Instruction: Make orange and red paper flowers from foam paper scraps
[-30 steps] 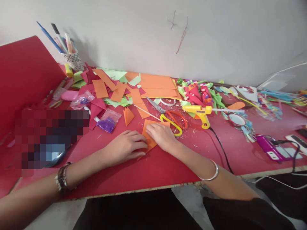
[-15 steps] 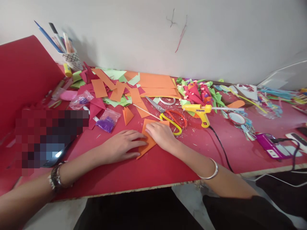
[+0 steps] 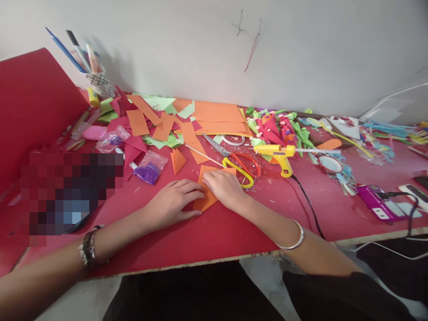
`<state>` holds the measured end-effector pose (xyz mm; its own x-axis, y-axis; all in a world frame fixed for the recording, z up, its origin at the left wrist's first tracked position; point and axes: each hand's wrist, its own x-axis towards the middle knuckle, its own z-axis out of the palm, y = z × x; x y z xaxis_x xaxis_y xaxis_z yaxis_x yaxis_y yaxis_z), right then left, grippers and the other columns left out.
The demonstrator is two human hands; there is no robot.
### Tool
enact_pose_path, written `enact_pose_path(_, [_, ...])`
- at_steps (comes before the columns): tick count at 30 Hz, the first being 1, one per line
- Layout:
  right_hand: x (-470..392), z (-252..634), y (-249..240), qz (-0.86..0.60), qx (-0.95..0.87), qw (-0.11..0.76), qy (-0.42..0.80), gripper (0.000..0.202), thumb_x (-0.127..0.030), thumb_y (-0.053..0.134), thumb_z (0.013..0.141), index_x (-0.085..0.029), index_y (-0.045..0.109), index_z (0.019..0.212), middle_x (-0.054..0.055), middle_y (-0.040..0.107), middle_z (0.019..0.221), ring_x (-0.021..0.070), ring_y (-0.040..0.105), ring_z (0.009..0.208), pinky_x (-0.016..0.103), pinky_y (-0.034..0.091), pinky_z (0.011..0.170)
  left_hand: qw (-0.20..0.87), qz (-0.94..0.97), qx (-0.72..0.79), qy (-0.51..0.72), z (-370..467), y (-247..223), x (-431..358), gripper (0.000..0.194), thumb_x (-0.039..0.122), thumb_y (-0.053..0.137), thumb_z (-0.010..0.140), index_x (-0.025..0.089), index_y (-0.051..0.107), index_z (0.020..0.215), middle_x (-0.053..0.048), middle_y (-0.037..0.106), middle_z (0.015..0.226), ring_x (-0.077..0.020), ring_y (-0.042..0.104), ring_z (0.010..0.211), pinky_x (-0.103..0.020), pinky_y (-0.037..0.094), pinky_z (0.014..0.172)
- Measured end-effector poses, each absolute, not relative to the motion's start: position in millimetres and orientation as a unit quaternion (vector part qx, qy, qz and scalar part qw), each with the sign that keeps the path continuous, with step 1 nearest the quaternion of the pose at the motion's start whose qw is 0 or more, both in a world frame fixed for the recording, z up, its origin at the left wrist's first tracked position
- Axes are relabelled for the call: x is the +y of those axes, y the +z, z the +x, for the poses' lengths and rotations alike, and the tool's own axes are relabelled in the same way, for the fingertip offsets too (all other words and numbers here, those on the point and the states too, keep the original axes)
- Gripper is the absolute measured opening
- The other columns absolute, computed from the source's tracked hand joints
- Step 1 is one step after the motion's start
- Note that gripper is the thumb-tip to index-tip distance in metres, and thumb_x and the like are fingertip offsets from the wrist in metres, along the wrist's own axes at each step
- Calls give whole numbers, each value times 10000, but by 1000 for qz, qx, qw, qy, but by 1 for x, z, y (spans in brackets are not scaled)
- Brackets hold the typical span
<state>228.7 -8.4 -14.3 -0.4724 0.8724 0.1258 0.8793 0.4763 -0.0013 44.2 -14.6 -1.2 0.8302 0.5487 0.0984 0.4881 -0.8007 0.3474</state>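
Observation:
An orange paper lies on the red table between my two hands, its lower edge slanting. My left hand rests on its left side, fingers apart and pointing right. On its upper right part lies my right hand, palm down; its fingertips are bent onto the paper and partly hidden. Just beyond are scissors with yellow and red handles and a thin white stick. A small folded orange piece stands to the upper left of the paper.
A yellow glue gun with a black cord lies to the right. Coloured paper scraps and finished-looking paper shapes line the wall. A patterned pen cup stands back left, a purple socket box at right.
My left hand has shifted slightly right and up over the orange paper, covering more of its left edge. My right hand has hardly moved.

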Motion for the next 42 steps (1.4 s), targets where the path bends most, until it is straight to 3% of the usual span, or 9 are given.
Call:
enact_pose_path(9, [-10, 228, -10, -521, -852, 48, -20, 166, -234, 401, 871, -164, 541, 815, 23, 608, 733, 147, 555, 708, 253, 274, 534, 101, 947, 288, 101, 45, -3, -20, 298, 403, 448, 818, 205, 555, 1014, -46, 564, 1062, -197, 507, 940, -330, 411, 809])
enact_pose_path(18, [-9, 227, -9, -520, -852, 48, -17, 152, -214, 411, 862, -166, 539, 794, 15, 603, 717, 143, 555, 696, 253, 259, 522, 51, 964, 256, 55, 46, 3, -19, 362, 394, 423, 834, 271, 475, 1170, -50, 528, 1143, -218, 500, 948, -349, 411, 789])
enact_pose_path(24, [-10, 227, -9, -518, -853, 51, -26, 163, -194, 392, 862, -165, 536, 793, 15, 600, 705, 140, 547, 681, 253, 249, 520, 31, 984, 169, 40, 51, 8, -15, 307, 295, 344, 884, 290, 475, 1162, -39, 535, 1150, -214, 436, 1103, -353, 343, 879])
enact_pose_path(29, [-9, 227, -11, -522, -851, 49, -31, 187, -201, 373, 868, -168, 544, 798, 19, 605, 719, 142, 549, 690, 251, 261, 531, 62, 987, 145, 25, 48, 10, -12, 324, 304, 332, 891, 286, 452, 1192, -20, 495, 1232, -194, 451, 1107, -323, 346, 869])
enact_pose_path(42, [-5, 230, -10, -514, -855, 72, 10, 160, -222, 401, 863, -159, 537, 804, 35, 615, 747, 150, 553, 717, 241, 318, 568, 98, 981, 160, -42, 37, 11, -11, 469, 370, 358, 875, 333, 231, 1324, 45, 277, 1396, -221, 167, 1298, -361, 154, 1044])
